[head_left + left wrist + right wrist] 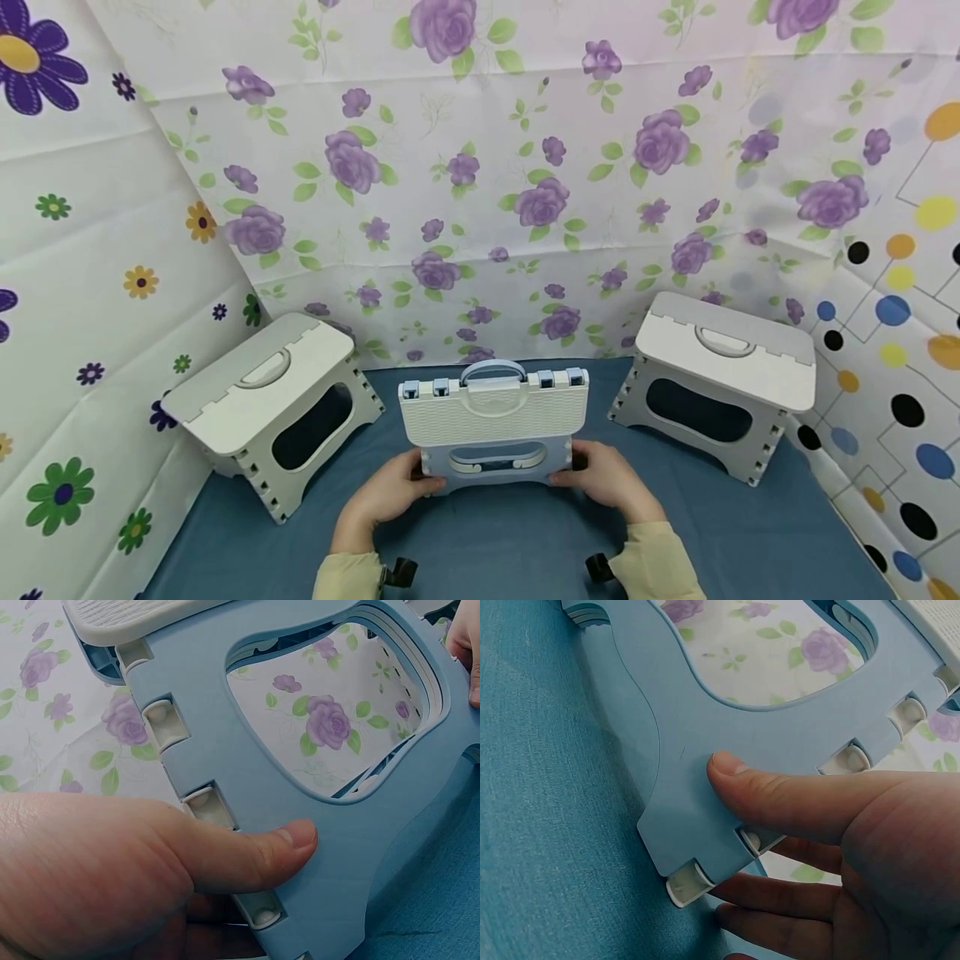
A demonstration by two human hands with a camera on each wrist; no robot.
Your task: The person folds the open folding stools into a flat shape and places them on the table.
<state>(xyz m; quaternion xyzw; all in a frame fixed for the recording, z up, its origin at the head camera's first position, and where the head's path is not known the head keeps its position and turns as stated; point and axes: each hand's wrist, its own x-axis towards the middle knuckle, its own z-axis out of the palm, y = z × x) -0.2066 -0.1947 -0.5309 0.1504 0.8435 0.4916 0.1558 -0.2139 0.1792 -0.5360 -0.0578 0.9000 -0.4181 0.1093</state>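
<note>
While two white stools [300, 362] [723, 373] flank it, both grips [390, 492] [606, 477] pinch closed on one blue-and-white stool [493, 429].

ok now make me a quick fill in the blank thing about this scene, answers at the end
1. The middle stool is between ____ other stools.
2. The left hand and right hand grip a front panel that is light ____.
3. In the wrist views, each hand's ____ lies on the near face of that panel.
4. The flowers on the back curtain are ____.

Missing words: two; blue; thumb; purple.
</note>
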